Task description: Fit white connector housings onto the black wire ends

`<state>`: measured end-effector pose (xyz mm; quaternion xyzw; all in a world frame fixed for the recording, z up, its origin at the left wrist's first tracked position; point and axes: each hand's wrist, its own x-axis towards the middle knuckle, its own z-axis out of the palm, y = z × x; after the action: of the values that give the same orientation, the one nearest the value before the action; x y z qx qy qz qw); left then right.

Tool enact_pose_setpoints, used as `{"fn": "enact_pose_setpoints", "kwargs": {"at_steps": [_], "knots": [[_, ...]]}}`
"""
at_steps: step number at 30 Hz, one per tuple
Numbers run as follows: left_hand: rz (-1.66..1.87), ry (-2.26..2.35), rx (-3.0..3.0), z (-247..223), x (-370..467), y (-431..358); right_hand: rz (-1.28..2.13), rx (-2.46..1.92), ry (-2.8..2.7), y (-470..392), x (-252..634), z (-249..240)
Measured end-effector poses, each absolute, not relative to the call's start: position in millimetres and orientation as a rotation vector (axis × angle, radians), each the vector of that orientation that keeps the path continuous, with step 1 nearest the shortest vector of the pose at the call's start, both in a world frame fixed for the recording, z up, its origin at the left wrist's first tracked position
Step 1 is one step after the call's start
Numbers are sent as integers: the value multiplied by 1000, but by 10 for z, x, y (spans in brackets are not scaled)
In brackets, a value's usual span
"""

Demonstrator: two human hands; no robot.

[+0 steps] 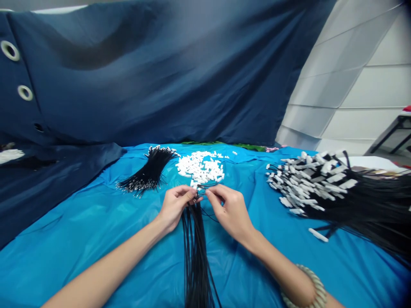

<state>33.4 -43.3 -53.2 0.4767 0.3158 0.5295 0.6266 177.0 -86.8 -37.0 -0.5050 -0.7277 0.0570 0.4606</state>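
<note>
My left hand [175,207] is closed in a pinch around the upper ends of a bundle of black cords [195,256], which hangs down toward me. Close beside it, my right hand [231,210] pinches thin black cord ends between thumb and forefinger. A few cord ends stick out between the two hands, and a loose strand loops under the right one. The exact tips are too small to make out. Just beyond my fingers lies a heap of small white plastic pieces [202,167].
A short bundle of black cords [149,169] with pale tips lies at the back left. On the right is a large pile of black cords with white end pieces [308,184]. Blue sheeting [96,239] covers the surface, and a dark blue curtain [160,77] hangs behind.
</note>
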Motion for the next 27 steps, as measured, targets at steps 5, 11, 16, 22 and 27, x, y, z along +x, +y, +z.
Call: {"fn": "enact_pose_setpoints", "kwargs": {"at_steps": [5, 11, 16, 22, 27], "knots": [[1164, 703, 1120, -546, 333, -431, -142, -1203, -1839, -855, 1820, -332], [1054, 728, 1123, -532, 334, -447, 232, -890, -1940, -826, 1855, -281], [1037, 739, 1104, -501, 344, -455, 427, -862, -1916, -823, 1866, -277], [1022, 716, 1106, -513, 339, -460, 434, -863, -1921, -838, 1877, -255], [1016, 706, 1008, -553, 334, -403, 334, -974, -1892, -784, 1873, -312]]}}
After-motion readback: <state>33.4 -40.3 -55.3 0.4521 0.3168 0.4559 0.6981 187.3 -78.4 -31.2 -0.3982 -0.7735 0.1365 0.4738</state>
